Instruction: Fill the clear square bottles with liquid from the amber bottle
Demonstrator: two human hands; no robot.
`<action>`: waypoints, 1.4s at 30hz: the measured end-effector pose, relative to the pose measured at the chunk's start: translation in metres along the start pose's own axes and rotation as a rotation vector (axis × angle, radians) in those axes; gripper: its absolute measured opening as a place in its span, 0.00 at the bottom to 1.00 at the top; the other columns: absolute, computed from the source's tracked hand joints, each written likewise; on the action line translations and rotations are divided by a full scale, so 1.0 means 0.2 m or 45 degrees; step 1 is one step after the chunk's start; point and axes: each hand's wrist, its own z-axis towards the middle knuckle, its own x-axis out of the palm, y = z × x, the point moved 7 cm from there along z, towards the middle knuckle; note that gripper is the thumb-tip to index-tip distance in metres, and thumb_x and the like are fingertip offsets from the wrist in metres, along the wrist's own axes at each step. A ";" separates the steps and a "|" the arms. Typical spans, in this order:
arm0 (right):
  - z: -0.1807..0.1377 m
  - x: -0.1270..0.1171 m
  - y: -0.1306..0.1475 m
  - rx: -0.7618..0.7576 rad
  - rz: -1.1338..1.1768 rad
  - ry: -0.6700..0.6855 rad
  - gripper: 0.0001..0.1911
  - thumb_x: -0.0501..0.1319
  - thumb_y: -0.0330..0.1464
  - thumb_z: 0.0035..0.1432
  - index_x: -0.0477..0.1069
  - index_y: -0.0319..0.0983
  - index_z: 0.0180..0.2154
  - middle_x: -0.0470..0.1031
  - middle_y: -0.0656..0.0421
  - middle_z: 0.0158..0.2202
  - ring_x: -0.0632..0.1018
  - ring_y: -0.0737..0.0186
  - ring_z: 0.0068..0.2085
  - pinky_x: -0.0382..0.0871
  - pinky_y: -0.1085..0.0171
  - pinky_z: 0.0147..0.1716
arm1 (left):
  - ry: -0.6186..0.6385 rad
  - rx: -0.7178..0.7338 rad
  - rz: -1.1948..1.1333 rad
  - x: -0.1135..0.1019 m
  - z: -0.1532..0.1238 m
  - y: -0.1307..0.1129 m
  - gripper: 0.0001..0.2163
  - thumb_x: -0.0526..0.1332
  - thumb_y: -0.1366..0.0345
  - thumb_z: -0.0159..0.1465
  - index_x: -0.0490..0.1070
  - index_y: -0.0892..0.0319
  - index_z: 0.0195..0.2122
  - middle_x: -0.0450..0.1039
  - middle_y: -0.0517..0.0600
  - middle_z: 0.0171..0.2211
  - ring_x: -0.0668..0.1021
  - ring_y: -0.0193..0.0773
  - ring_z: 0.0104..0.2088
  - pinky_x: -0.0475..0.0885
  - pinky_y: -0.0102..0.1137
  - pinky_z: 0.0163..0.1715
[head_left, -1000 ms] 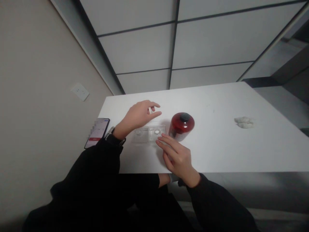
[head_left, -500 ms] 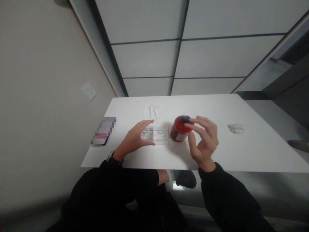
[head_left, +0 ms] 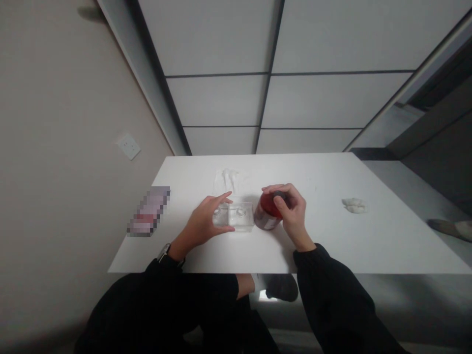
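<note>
A clear plastic case (head_left: pixel 241 217) with two round wells lies on the white table (head_left: pixel 332 236). My left hand (head_left: pixel 206 221) cups its left end, thumb in front and fingers behind it. Just to the right stands a dark red bottle (head_left: pixel 266 214) with a black cap. My right hand (head_left: pixel 289 211) is wrapped over the bottle's top, fingers on the cap. Both sleeves are black, and a watch sits on my left wrist.
A phone (head_left: pixel 148 218) lies at the table's left edge. A thin clear wrapper (head_left: pixel 227 178) rests behind the case. A crumpled white tissue (head_left: pixel 354 205) sits to the right. A wall with a socket (head_left: pixel 129 146) runs along the left.
My right hand came down from mid-air onto the bottle's top. My left hand stayed at the case's left end. One second ago it hovered behind the case, pinching something small.
</note>
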 end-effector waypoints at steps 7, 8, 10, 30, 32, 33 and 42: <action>0.00 -0.01 -0.02 -0.022 0.014 -0.028 0.23 0.64 0.56 0.66 0.73 0.44 0.45 0.84 0.56 0.40 0.85 0.52 0.43 0.79 0.53 0.47 | 0.005 -0.005 -0.012 0.00 0.00 0.00 0.44 0.78 0.59 0.58 0.59 0.49 0.74 0.79 0.54 0.61 0.77 0.55 0.59 0.71 0.53 0.64; 0.00 -0.01 -0.03 -0.022 0.034 -0.024 0.24 0.67 0.56 0.63 0.72 0.44 0.45 0.83 0.56 0.39 0.85 0.52 0.43 0.79 0.53 0.47 | 0.005 -0.007 -0.015 0.00 0.00 0.00 0.44 0.78 0.59 0.58 0.59 0.49 0.74 0.79 0.54 0.61 0.77 0.55 0.59 0.71 0.53 0.64; 0.00 0.01 -0.04 -0.033 -0.008 0.040 0.22 0.70 0.55 0.61 0.74 0.44 0.42 0.83 0.55 0.40 0.84 0.52 0.45 0.78 0.53 0.48 | 0.003 -0.013 -0.019 0.00 0.00 0.00 0.44 0.78 0.59 0.58 0.59 0.49 0.73 0.79 0.54 0.61 0.77 0.55 0.59 0.71 0.53 0.65; 0.02 0.01 -0.04 0.042 0.146 0.128 0.17 0.73 0.46 0.60 0.76 0.48 0.46 0.80 0.60 0.42 0.82 0.55 0.47 0.75 0.52 0.52 | -0.041 0.061 0.012 0.01 0.01 0.03 0.45 0.79 0.59 0.58 0.58 0.52 0.73 0.79 0.53 0.60 0.76 0.52 0.57 0.70 0.50 0.63; 0.02 0.02 -0.03 0.037 0.082 0.153 0.16 0.73 0.48 0.60 0.78 0.47 0.44 0.81 0.59 0.42 0.81 0.54 0.47 0.74 0.51 0.52 | -0.049 0.066 0.023 0.01 0.01 0.03 0.45 0.79 0.60 0.58 0.58 0.52 0.73 0.80 0.53 0.60 0.77 0.52 0.57 0.71 0.50 0.63; 0.02 0.02 -0.03 0.051 0.073 0.154 0.17 0.73 0.48 0.59 0.78 0.47 0.45 0.81 0.58 0.42 0.81 0.53 0.48 0.74 0.50 0.52 | -0.052 0.068 0.029 0.01 0.01 0.03 0.45 0.79 0.60 0.58 0.58 0.52 0.73 0.80 0.53 0.59 0.77 0.51 0.57 0.71 0.49 0.63; 0.02 0.01 -0.02 0.090 0.104 0.135 0.18 0.73 0.48 0.58 0.77 0.48 0.46 0.81 0.60 0.41 0.81 0.53 0.46 0.75 0.50 0.51 | -0.056 0.085 0.061 0.00 0.00 0.01 0.46 0.79 0.58 0.58 0.57 0.52 0.74 0.79 0.54 0.60 0.77 0.52 0.57 0.71 0.50 0.62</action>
